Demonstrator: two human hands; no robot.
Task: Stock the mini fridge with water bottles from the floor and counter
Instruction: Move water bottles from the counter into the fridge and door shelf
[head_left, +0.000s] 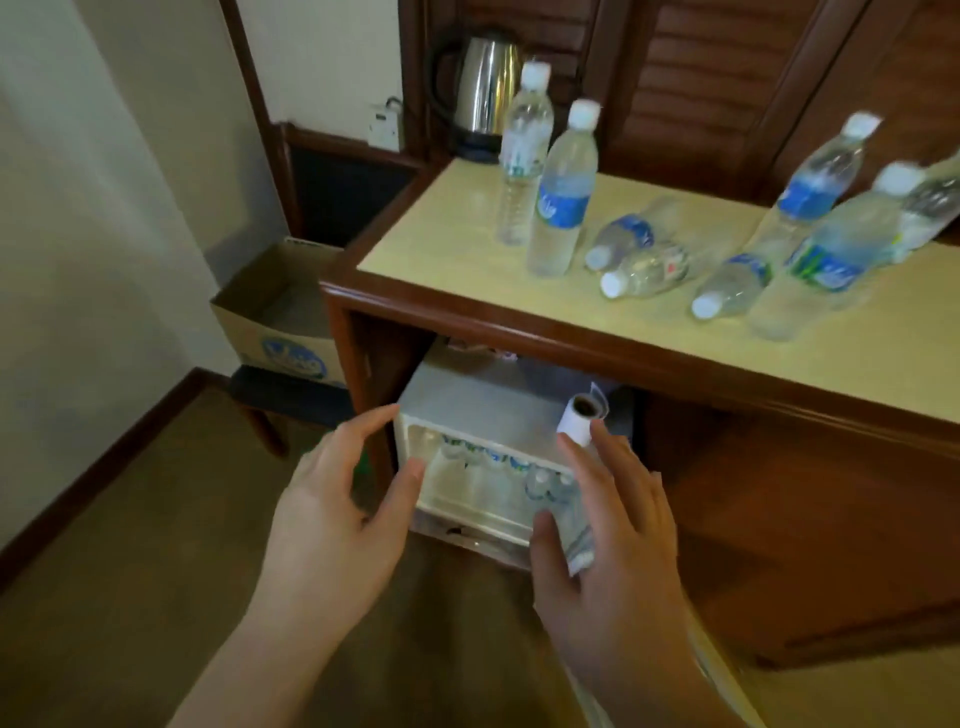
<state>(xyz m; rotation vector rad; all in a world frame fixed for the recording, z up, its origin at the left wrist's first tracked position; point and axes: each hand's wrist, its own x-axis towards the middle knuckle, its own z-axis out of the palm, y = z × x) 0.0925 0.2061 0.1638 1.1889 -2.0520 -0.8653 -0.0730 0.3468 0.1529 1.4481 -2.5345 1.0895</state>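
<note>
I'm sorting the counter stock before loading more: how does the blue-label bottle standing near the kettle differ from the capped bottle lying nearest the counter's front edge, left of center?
The standing bottle is upright; the lying bottle rests on its side, cap toward the front-left. The standing bottle wears a broad blue label; the lying bottle's label is blurred, with a hint of red. The standing bottle looks taller and slimmer. Both are clear, white-capped, and on the counter.

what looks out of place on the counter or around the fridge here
Three water bottles lie on their sides on the counter: two together and one further right, while the others stand upright. A small paper roll sits loose on top of the mini fridge. No spill shows.
</note>
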